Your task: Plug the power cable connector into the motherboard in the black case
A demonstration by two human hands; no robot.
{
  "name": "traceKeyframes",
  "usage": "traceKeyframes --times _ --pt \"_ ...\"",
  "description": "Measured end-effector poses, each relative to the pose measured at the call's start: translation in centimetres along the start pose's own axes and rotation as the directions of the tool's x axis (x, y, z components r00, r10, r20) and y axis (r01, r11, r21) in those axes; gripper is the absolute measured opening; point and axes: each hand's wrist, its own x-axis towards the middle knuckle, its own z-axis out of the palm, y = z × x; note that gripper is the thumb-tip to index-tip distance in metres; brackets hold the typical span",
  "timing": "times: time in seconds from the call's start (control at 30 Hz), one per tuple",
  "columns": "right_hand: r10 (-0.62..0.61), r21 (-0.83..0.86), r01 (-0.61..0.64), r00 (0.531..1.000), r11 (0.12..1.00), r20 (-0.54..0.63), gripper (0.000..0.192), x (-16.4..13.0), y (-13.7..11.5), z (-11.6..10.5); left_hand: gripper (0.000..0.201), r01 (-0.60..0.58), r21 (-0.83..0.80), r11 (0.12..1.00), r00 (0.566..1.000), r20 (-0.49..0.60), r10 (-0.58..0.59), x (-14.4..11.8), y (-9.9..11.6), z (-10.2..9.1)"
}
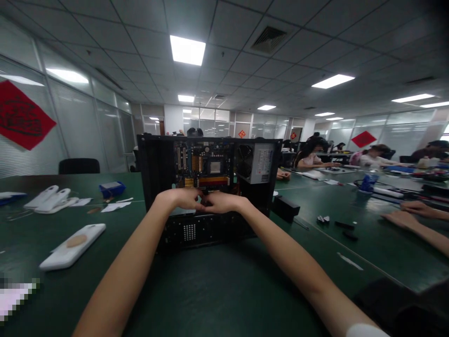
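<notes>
Left hand (184, 198) and right hand (223, 202) meet, fingers bent inward and nearly touching, at the lower part of an open black computer case (219, 229). How far each is open, and whether either holds something small, cannot be told. The case stands on a green table (217, 290), straight ahead, its open side facing the wearer. Just above the hands is a circuit board (219, 157); to its right sits a silver power supply (261, 161). Left on the table lies a white object (75, 245) with a round tan patch; right of the case, a black box (286, 208).
</notes>
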Motion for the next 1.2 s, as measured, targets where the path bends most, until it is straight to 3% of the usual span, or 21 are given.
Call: traceKeyframes --times 0.17,0.3,0.37,0.43,0.53,0.67,0.73,0.93,1.2 --pt "-0.084 0.278 0.093 0.995 0.956 -0.046 0.026 -1.7 0.8 -1.5 0.069 -0.056 -0.045 0.997 0.998 0.018 0.057 -0.5 -0.5 0.2" --pt "0.057 0.527 0.068 0.974 0.847 -0.218 0.038 -4.9 0.4 -4.9 0.064 -0.204 -0.118 0.972 0.977 -0.087 0.195 -0.6 0.9 -0.5" --pt "0.081 0.557 0.049 0.975 0.829 -0.206 0.045 -6.7 -0.2 -6.4 0.048 -0.318 -0.151 0.936 0.941 -0.169 0.293 -0.8 2.0 -0.9" --pt "0.069 0.534 0.009 0.99 0.845 -0.126 0.047 -8.4 -1.1 -7.5 0.036 -0.421 -0.155 0.894 0.894 -0.236 0.38 -1.1 3.2 -1.3" --pt "0.066 0.487 -0.034 0.997 0.873 -0.049 0.046 -10.0 -2.4 -8.3 0.025 -0.522 -0.06 0.851 0.786 -0.42 0.453 -1.7 4.5 -1.7" --pt "0.066 0.453 -0.015 0.993 0.891 -0.098 0.044 -10.8 -3.9 -9.1 0.034 -0.581 0.081 0.81 0.612 -0.613 0.5 -2.5 5.0 -2.2" --pt "0.054 0.451 0.009 0.991 0.892 -0.126 0.044 -11.1 -4.3 -9.5 0.042 -0.59 0.1 0.801 0.569 -0.652 0.5 -2.9 5.0 -2.4" --pt "0.046 0.423 0.049 0.977 0.905 -0.21 0.04 -11.4 -4.2 -9.7 0.048 -0.555 0.079 0.828 0.634 -0.605 0.483 -3.5 5.2 -2.7" --pt "0.039 0.463 0.076 0.971 0.883 -0.235 0.038 -9.7 -2.7 -8.3 0.054 -0.499 0.114 0.859 0.668 -0.581 0.465 -2.7 5.4 -2.0"
